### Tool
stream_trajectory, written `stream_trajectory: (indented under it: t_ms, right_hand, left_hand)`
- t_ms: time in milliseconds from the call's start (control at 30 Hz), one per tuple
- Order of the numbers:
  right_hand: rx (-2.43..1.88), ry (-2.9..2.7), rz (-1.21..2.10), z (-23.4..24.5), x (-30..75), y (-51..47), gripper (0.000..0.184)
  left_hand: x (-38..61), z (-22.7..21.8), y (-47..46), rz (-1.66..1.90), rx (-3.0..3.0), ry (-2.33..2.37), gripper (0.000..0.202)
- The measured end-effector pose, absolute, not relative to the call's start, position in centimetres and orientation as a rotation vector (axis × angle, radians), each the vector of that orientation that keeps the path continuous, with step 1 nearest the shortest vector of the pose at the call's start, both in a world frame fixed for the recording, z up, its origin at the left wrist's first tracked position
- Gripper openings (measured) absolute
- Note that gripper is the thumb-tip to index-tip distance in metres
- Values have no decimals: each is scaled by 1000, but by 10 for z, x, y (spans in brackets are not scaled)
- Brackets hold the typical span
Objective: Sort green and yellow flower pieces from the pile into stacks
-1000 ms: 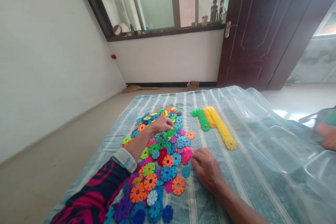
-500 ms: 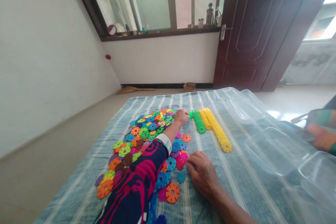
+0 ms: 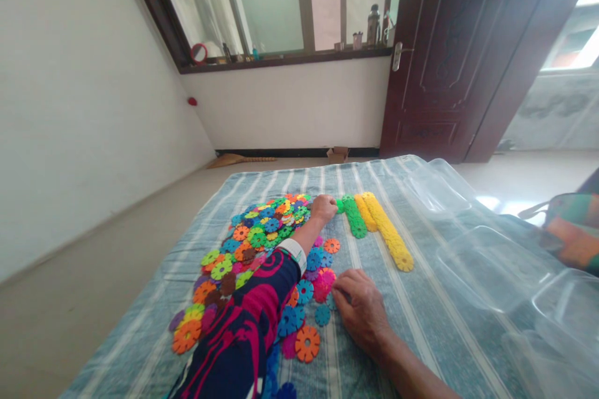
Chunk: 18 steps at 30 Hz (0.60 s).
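Observation:
My left hand [image 3: 324, 206] reaches to the far side of the bed-like surface, fingers pinched at a bright green notched disc [image 3: 339, 206]. Beside it lie an overlapping row of green discs [image 3: 355, 218], a short yellow row [image 3: 365, 212] and a longer yellow row [image 3: 389, 234]. My right hand [image 3: 361, 307] rests nearer to me, its fingers curled together; whatever they may hold is hidden. Close to its fingertips are pink discs [image 3: 322, 285] and a blue disc [image 3: 322, 315]. A mixed heap of coloured discs [image 3: 262, 224] spreads to the left, partly covered by my left sleeve.
Clear plastic boxes [image 3: 498, 268] stand along the right side of the striped cloth [image 3: 412, 336]. At the right edge shows colourful fabric [image 3: 571, 230]. Beyond are a broom [image 3: 229, 161], a small cardboard box [image 3: 337, 154] and a dark red door [image 3: 444, 68].

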State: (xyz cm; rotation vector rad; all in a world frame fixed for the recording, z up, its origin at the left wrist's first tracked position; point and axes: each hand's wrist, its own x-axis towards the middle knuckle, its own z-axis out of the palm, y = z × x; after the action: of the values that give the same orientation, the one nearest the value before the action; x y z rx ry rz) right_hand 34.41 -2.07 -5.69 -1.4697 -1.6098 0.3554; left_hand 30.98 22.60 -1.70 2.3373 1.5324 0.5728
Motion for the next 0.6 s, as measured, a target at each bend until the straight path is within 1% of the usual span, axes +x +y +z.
stream_trajectory:
  t_ms: [167,333,467,600]
  right_hand:
    - [-1467,-1613,360,-58,345,-21,19]
    - [-1464,-1629,353,-57,345,-21,20]
    - [-1458,-1632,344,-57,345,-21,20]
    - [-1451,-1637,347,-57,345,-21,21]
  left_hand:
    - [288,-2,226,539,2382,1499,23]
    - [260,13,225,429,2432,1465,16]
    - [267,10,217,369,2452,1492,14]
    - [291,1,209,345,2449,1560,19]
